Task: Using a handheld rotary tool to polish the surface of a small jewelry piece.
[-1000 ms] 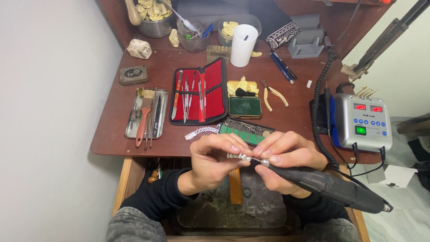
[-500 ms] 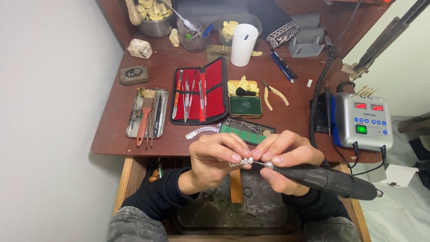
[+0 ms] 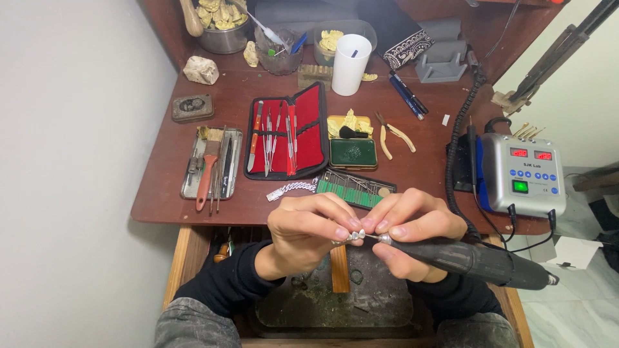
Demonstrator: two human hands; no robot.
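Things I see on the brown wooden desk (image 3: pixel 412 122), apart from the work in hand.

In the middle I see an open black tool case (image 3: pixel 287 136) with red lining and thin metal instruments in it. To its left lies a metal tray (image 3: pixel 211 164) with brushes and tools, and further back a small dark tin (image 3: pixel 192 107) and a pale stone lump (image 3: pixel 201 69). Right of the case is a green flat box (image 3: pixel 353 153), then small pliers (image 3: pixel 392 134). A white cup (image 3: pixel 351 64) stands at the back, near a metal bowl (image 3: pixel 222 29) of yellowish casts. At the right edge sits a grey control unit (image 3: pixel 522 175) with red displays and a green lit button.
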